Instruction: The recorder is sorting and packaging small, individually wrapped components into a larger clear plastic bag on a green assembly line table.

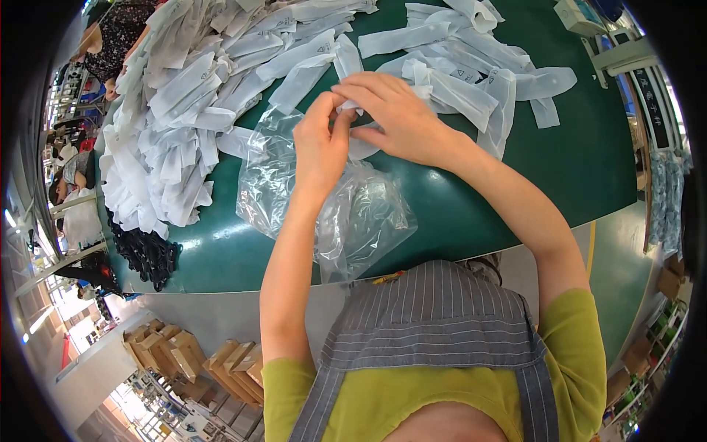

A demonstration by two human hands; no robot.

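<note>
My left hand [322, 144] and my right hand [405, 121] meet over the middle of the green table [471, 199]. Their fingertips come together at the near end of a narrow, frosted white plastic bag [347, 59], which points away from me. Both hands look closed in a pinch on it, though the fingers partly cover that end. Beneath my left wrist lies a large, crumpled clear plastic bag [368, 217], spreading to both sides of the forearm. More frosted bags [456, 99] lie loosely beyond my right hand.
A high heap of frosted white bags [169, 147] covers the table's left side. Below it, a bundle of black pieces [147, 254] sits by the edge. A metal stand [622, 55] is at the far right. Cardboard boxes [173, 350] stand on the left. Another person [121, 37] is at far left.
</note>
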